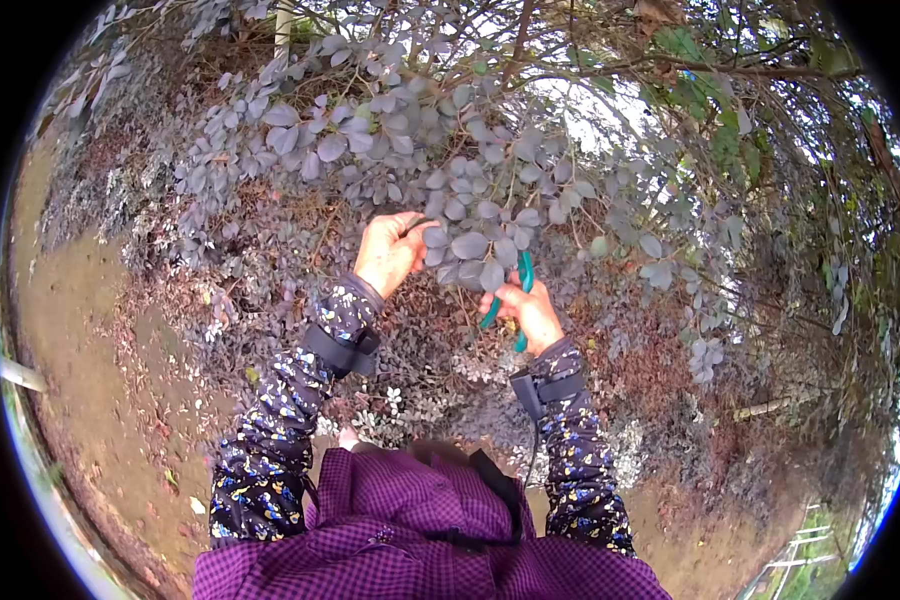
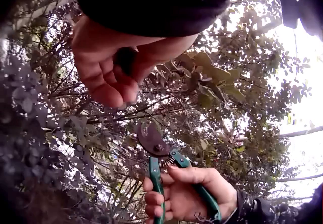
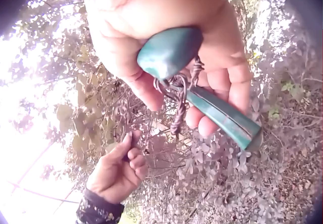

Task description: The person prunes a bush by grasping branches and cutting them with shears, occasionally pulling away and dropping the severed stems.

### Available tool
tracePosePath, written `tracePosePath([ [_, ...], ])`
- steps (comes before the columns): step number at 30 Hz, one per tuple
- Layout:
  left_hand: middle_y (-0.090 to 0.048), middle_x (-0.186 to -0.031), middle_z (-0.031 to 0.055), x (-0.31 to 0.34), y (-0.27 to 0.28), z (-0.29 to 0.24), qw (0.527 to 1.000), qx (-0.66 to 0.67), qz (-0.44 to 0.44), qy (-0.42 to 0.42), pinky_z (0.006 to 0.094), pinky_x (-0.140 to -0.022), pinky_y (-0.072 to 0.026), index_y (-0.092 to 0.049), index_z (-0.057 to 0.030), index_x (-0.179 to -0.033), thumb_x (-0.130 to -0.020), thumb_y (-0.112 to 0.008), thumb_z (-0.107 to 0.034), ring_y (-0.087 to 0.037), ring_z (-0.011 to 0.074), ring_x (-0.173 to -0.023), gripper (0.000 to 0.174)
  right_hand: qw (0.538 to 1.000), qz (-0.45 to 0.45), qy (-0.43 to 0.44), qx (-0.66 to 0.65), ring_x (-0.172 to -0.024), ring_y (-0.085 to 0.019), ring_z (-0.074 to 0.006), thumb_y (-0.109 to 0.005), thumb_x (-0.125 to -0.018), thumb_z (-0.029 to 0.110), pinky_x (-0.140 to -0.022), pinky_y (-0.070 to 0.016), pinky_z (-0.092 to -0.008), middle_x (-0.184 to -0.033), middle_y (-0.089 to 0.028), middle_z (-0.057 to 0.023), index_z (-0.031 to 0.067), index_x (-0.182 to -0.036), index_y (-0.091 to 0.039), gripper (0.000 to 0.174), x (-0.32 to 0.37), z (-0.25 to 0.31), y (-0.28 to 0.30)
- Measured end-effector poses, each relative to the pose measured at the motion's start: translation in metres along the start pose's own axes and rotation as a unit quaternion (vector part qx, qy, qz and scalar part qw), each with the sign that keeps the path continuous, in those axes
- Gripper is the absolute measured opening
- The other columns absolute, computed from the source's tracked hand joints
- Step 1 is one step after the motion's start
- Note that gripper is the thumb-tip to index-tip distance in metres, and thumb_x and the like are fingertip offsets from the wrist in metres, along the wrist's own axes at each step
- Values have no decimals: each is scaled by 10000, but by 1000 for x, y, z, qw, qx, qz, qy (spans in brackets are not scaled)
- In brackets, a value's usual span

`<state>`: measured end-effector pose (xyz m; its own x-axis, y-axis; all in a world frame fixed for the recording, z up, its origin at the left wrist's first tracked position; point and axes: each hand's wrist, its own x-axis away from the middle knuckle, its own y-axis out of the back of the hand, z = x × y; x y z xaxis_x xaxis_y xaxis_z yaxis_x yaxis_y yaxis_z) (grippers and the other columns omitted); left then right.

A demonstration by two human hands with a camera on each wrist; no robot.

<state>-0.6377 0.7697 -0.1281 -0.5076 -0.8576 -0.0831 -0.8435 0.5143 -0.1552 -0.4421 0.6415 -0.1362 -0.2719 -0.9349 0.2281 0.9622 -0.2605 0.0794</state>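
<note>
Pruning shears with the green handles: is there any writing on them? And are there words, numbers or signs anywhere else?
There are none that can be read in any view.
Pruning shears in the right hand: no readable letters or brand.
Patterned sleeves: colourful spots, no readable words.
Black wrist straps: no readable label.
</note>
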Motion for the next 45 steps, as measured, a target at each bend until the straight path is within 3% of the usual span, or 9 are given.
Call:
tracePosePath([
  [7,-528,-581,-26,7,-20,-2,997,48,19,50,202,-458,-414,-625,-21,-796,-870,-591,-189,-491,53,-499,187,994,-2,47,-97,-860,-608,-141,-577,-848,154,-724,-494,-283,-968,-621,-42,32,-1073,-582,256,-13,19,15],
  [9,-527,-579,-23,7,-20,-5,998,45,14,44,206,-459,-414,-626,-24,-785,-871,-589,-190,-490,56,-495,190,993,-22,84,75,-862,-590,-123,-562,-836,133,-741,-474,-278,-983,-627,-43,21,-1058,-595,251,-18,26,18],
  [14,-529,-571,-15,10,-17,-3,999,39,16,33,204,-453,-404,-623,-23,-776,-863,-594,-181,-485,58,-484,183,977,-8,171,129,-800,-565,-129,-551,-832,111,-737,-451,-279,-906,-640,-39,7,-1002,-620,211,-15,37,13],
  [29,-526,-571,-17,15,-16,1,997,44,24,61,201,-455,-392,-658,-13,-814,-857,-613,-187,-466,52,-477,185,962,1,107,251,-765,-563,-163,-540,-858,140,-725,-458,-314,-884,-619,-54,-11,-1024,-595,231,-29,67,14],
  [32,-528,-570,-24,12,-12,7,997,31,16,70,198,-456,-387,-674,-26,-870,-856,-608,-187,-463,47,-480,175,883,24,306,356,-714,-588,-151,-492,-880,136,-656,-464,-290,-833,-623,-69,9,-1078,-587,254,-29,60,17],
  [34,-533,-567,-23,11,-10,10,997,38,13,65,196,-455,-385,-677,-37,-866,-858,-595,-183,-463,50,-468,168,998,-12,3,59,-676,-578,-142,-469,-912,178,-594,-472,-286,-789,-603,-66,8,-1048,-574,242,-19,60,10],
  [37,-538,-580,-22,15,-6,16,996,16,7,88,198,-459,-391,-679,-38,-875,-858,-591,-179,-470,53,-478,167,994,46,71,68,-613,-567,-147,-449,-931,196,-525,-461,-272,-758,-581,-59,17,-996,-563,222,-18,32,13],
  [44,-553,-634,4,109,36,65,958,-75,151,233,212,-472,-408,-554,-3,-849,-858,-588,-176,-501,56,-540,176,958,89,-206,180,-496,-527,-107,-652,-826,255,-474,-426,-263,-601,-556,-22,28,-789,-539,256,46,-97,1],
  [45,-564,-646,21,130,46,87,955,-85,166,230,219,-472,-413,-551,22,-1007,-854,-603,-182,-507,66,-543,260,948,80,-242,192,-478,-523,-112,-660,-820,276,-472,-429,-266,-591,-555,-25,18,-760,-548,287,60,-131,5],
])
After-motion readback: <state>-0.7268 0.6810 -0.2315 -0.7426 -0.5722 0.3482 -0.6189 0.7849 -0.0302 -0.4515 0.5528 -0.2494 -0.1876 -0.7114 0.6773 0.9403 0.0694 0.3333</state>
